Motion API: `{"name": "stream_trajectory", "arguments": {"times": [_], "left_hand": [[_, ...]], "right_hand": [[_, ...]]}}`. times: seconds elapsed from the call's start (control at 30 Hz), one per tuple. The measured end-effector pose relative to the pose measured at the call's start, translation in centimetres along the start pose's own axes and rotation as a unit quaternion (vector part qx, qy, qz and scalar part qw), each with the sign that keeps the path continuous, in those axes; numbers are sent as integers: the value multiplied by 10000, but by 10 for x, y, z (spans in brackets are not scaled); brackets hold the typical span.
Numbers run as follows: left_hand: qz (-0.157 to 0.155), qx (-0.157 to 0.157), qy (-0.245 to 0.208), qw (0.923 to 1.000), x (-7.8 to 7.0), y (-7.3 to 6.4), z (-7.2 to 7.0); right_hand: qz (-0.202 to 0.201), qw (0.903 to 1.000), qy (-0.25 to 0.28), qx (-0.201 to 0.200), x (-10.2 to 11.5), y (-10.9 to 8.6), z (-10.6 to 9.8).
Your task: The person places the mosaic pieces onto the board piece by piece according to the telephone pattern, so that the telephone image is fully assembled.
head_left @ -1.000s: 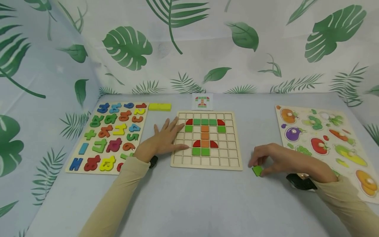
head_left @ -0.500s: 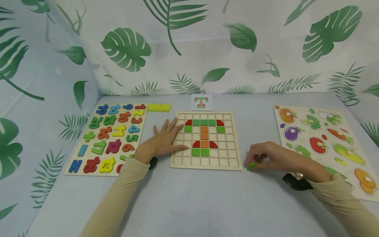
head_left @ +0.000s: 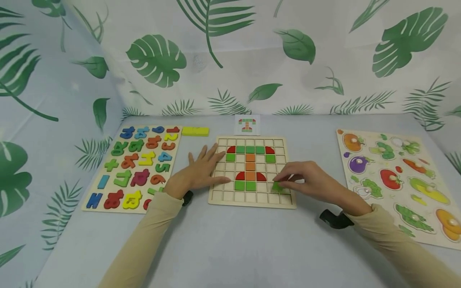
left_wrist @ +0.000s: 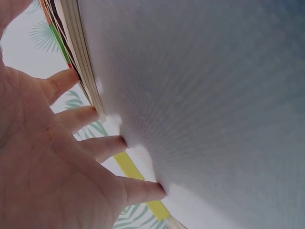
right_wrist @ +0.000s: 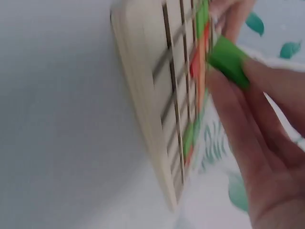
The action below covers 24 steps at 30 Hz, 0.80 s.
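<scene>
A wooden grid board (head_left: 230, 197) lies in the middle of the table, with green, red and orange pieces set in it in a T-like figure. My left hand (head_left: 198, 172) rests on the board's left edge with fingers spread, some of them reaching onto the table in the left wrist view. Between thumb and fingers, my right hand (head_left: 306, 180) pinches a green square block (right_wrist: 229, 61) over the right part of the board. To the right of the set green squares (head_left: 245, 186) are bare cells.
Behind the board stands a small pattern card (head_left: 247, 125). A number puzzle (head_left: 108, 176) and a yellow block (head_left: 195, 131) are at the left. The vegetable puzzle (head_left: 392, 200) lies at the right, near my right forearm.
My right hand has picked up the green block from the table and carried it left over the board. My left hand has stayed in place.
</scene>
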<state>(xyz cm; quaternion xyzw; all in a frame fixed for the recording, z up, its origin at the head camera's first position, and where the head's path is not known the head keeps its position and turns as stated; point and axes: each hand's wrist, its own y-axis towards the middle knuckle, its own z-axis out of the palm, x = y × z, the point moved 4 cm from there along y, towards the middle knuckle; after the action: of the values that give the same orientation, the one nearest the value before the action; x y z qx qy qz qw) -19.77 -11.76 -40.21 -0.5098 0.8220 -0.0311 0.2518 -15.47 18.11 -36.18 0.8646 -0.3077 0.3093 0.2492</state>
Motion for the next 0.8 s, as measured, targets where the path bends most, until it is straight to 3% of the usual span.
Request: {"name": "stream_trajectory", "arguments": {"times": [0.1,0.2,0.47,0.8], "left_hand": [[2,-26,-11,10000,0,0,-1],[32,-59,-46,10000,1,-1,-1],[51,-65,-38,10000,2,-1,-1],[48,-48,-36,10000,2,-1,0]], "right_hand": [[64,9993,0,-372,3,8,7],[243,9984,64,-501,3,14,13],[696,9973,123,-215,3,22,25],[563,9984,-6,-22,3,27,33]]}}
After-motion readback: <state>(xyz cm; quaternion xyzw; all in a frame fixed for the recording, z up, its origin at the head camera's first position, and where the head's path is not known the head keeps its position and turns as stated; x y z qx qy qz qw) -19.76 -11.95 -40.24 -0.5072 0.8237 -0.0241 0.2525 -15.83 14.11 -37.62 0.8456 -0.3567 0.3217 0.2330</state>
